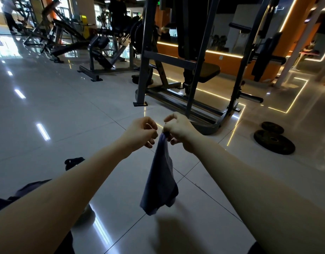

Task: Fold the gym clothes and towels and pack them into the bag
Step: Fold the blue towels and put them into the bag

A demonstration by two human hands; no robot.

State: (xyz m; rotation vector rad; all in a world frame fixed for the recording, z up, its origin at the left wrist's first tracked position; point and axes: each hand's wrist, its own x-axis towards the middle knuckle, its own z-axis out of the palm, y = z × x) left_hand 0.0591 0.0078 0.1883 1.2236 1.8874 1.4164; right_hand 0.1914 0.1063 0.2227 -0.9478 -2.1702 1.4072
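Observation:
A blue-grey towel (160, 180) hangs down in mid-air above the tiled floor, bunched at its top edge. My right hand (178, 131) pinches that top edge. Just left of it, my left hand (142, 133) has its fingers curled against the same top corner; whether it grips the cloth is hard to tell. A small black garment (73, 162) lies on the floor to the left, beyond my left forearm. More dark cloth (30, 187) lies at the lower left, partly hidden by my arm. No bag is in view.
A grey steel gym rack (185, 99) stands right behind my hands. Two black weight plates (274, 141) lie on the floor at the right. Benches and machines (95, 52) fill the back left. Glossy tiles (57, 110) stretch to the left.

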